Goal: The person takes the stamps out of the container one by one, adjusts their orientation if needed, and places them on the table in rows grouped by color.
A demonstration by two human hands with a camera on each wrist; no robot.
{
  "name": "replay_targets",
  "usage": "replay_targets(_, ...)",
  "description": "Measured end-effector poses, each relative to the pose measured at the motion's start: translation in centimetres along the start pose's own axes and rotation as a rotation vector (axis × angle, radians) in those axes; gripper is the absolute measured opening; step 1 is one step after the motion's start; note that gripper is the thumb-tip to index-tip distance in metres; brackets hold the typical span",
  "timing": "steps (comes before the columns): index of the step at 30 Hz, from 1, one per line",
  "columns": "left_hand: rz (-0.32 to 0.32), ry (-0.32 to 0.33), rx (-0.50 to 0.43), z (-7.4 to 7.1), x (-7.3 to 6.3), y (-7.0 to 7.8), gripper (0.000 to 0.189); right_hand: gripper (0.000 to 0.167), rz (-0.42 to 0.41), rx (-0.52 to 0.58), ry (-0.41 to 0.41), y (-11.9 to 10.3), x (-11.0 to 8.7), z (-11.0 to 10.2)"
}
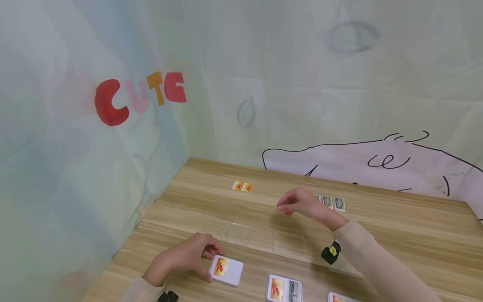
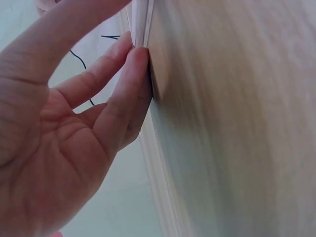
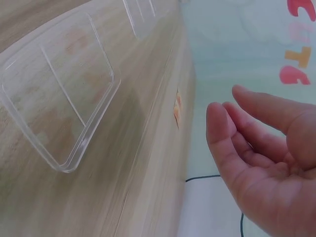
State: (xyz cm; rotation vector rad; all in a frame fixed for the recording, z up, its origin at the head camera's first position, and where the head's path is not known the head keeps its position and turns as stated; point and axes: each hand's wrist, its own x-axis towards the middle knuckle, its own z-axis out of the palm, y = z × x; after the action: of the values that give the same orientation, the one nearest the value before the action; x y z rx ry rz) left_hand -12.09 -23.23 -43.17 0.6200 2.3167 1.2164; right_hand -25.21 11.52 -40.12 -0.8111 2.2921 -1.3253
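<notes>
My left hand [image 1: 188,256] grips a flat white case [image 1: 234,270] by its left side, thumb at the near edge and fingers at the far one. An orange picture card [image 1: 221,266] shows in the left half of that case. In the left wrist view the case [image 2: 140,22] appears edge-on at the fingertips. Above the table's middle, my right hand [image 1: 305,205] hovers with loosely bent fingers; the right wrist view shows nothing between thumb and forefinger. Below it lies a clear plastic lid [image 1: 288,245]. Behind it are small dark picture cards [image 1: 339,204], partly covered by the hand.
Two orange cards [image 1: 242,186] lie near the table's back edge. A second clear lid [image 1: 238,233] is beyond the left hand; another [image 1: 345,268] sits partly under the right sleeve. Along the front are a case with two pictures [image 1: 284,289] and one cut off by the frame [image 1: 337,298].
</notes>
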Motion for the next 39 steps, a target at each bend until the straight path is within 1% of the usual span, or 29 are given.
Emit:
replay_targets(9,0.0,-0.001,-0.007,0.0,-0.1,0.3,0.055,0.015,-0.005,0.002,-0.02,-0.4,0.4,0.7)
replay_targets(16,0.006,0.006,-0.009,0.1,-0.1,0.3,0.055,0.018,-0.01,0.006,-0.049,-0.8,0.9,2.0)
replay_targets(21,0.008,0.008,-0.005,0.1,-0.1,0.2,0.056,0.014,-0.019,0.013,-0.071,-1.2,1.4,3.0)
replay_targets(27,-0.005,0.005,-0.005,0.1,-0.1,0.3,0.055,0.014,-0.022,0.048,-0.092,-1.4,1.6,4.0)
replay_targets(30,-0.008,0.005,-0.005,0.1,-0.1,0.5,0.055,0.014,-0.022,0.044,-0.098,-1.5,1.6,4.3)
replay_targets(39,-0.006,0.009,0.029,0.2,-0.1,0.2,0.055,0.013,-0.026,0.036,-0.113,-1.8,1.9,5.4)
